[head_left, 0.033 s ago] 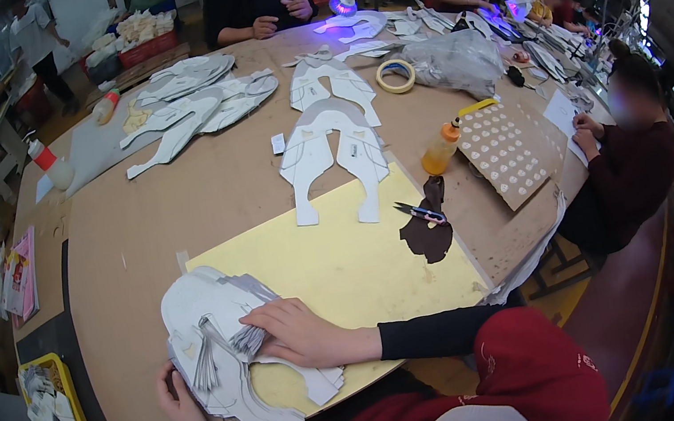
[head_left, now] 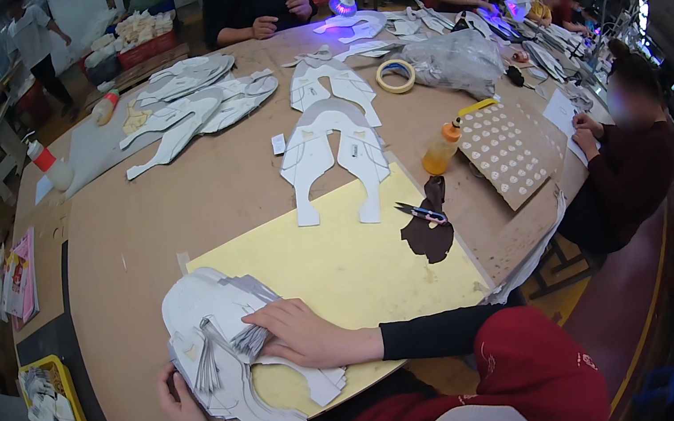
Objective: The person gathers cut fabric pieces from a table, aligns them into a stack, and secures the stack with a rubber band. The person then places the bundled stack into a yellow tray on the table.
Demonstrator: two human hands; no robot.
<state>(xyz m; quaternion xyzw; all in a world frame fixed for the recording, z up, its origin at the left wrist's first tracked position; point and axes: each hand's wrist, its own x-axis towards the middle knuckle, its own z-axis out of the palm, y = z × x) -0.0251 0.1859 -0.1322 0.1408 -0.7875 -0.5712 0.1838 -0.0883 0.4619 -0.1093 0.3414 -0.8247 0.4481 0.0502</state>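
Observation:
A thick stack of white, grey-edged, horseshoe-shaped cut pieces (head_left: 207,292) lies at the table's near edge, partly over a yellow sheet (head_left: 336,256). They look like shoe uppers. Several inner layers are fanned upward in the middle of the stack. My left hand (head_left: 190,417) is curled against the stack's left edge, its fingertips partly hidden. From the right, my right hand (head_left: 309,334) lies over the stack, fingers bent onto the fanned layers. Thread snips (head_left: 421,212) rest on a dark brown scrap (head_left: 430,239) right of the yellow sheet.
Matching pieces lie mid-table (head_left: 332,144) and far left (head_left: 202,108). An orange bottle (head_left: 439,152), a tape roll (head_left: 396,76) and a dotted brown board (head_left: 507,149) are to the right. A yellow basket (head_left: 75,401) sits left. Co-workers sit at the far and right edges.

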